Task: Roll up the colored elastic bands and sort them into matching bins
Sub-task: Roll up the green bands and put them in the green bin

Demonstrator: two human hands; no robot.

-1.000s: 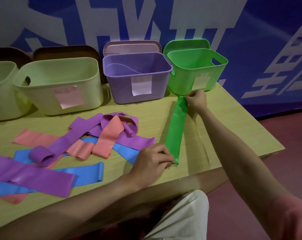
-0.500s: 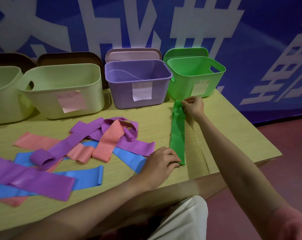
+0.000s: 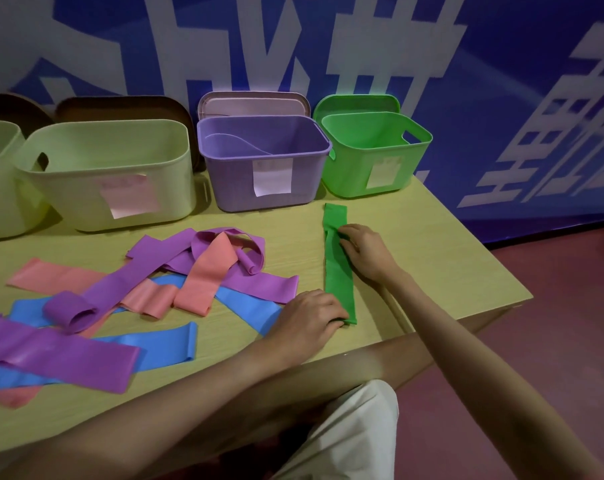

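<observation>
Green band [image 3: 338,268] laid flat for rolling | left hand [image 3: 307,318] pinched near end to start roll | right hand [image 3: 366,251] pressed, fingers spread, further up, steadying it | green bin [image 3: 373,174] beyond right hand, ready

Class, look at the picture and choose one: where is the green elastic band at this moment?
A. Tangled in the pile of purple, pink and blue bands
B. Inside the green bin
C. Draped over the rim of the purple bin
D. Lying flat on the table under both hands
D: the green band lies stretched out on the table, with the right hand on its middle and the left hand at its near end, in front of the green bin.
</observation>
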